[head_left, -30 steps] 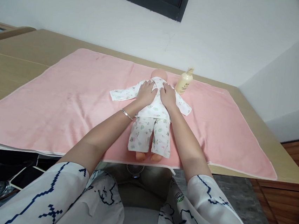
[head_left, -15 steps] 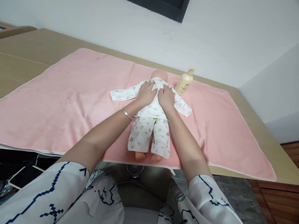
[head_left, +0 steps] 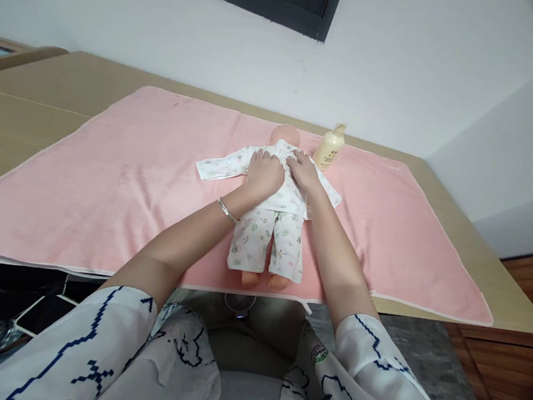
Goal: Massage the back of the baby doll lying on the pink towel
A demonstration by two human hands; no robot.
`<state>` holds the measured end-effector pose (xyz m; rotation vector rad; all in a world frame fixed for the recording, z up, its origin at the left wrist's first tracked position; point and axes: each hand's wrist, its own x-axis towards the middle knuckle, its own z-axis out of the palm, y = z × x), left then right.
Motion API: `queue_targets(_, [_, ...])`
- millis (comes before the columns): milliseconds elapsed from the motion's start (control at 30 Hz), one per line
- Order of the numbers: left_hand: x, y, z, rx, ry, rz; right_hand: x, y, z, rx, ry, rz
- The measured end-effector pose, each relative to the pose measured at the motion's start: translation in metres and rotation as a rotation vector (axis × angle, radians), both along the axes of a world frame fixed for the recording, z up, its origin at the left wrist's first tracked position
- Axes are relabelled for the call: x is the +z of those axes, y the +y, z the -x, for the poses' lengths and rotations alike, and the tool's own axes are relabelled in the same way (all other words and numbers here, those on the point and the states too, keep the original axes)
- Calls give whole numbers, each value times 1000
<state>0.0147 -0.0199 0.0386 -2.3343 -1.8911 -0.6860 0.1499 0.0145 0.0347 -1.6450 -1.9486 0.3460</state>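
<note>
A baby doll [head_left: 290, 193] lies on its back on a pink blanket, dressed in a white patterned long-sleeved top and matching trousers [head_left: 251, 239]. Its bare head [head_left: 285, 134] points to the wall and its feet [head_left: 250, 279] toward me. My left hand [head_left: 266, 175] rests palm down on the left of the doll's chest, fingers forward, its thumb hidden. On the right side of the chest lies my right hand [head_left: 304, 171], fingers stretched out and angled inward. Both hands touch the top; neither grips anything that I can see.
A cream pump bottle [head_left: 329, 147] stands on the blanket [head_left: 156, 170] right of the doll's head. The blanket covers much of a wooden table [head_left: 483, 246], with a white wall behind. Below the table edge are a small fan [head_left: 239, 304] and my lap.
My left hand has turned and slid slightly right and toward me over the chest. The right hand has shifted a little right, its fingers now angled inward. The doll stays in place.
</note>
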Motion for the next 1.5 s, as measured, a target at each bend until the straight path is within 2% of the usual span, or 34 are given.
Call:
queue_targets(67, [0,3,1,-21,1,-2,-1,3,-2,-30,24,37])
queue_targets(167, [-5,20,9,-39,-34,35,-1,1,6,-88,-43,34])
queue_targets(300, [-15,48,21,-68,-140,85,7,-14,27,-126,-184,-23])
queue_targets(400, [-21,59,24,-99,-202,92,14,-23,36,-148,-249,-12])
queue_targets(533, [-18,52,22,-76,-235,88,11,-12,26,-114,-231,-24])
queue_targets(667, [-4,35,18,-167,-165,78,-2,14,3,-27,-112,-47])
queue_targets(800, [2,29,15,-175,-155,83,-6,18,1,-64,-111,-28])
queue_targets(1000, [-7,47,25,-182,-181,75,8,-13,30,-156,-325,-60])
queue_targets(1167, [-16,56,30,-173,-254,99,17,-29,38,-147,-361,-26])
queue_targets(1367, [-27,49,17,-73,-282,45,8,-15,35,-185,-300,-99])
queue_targets(1500, [-29,47,13,-148,-254,-8,0,1,23,-88,-188,-136])
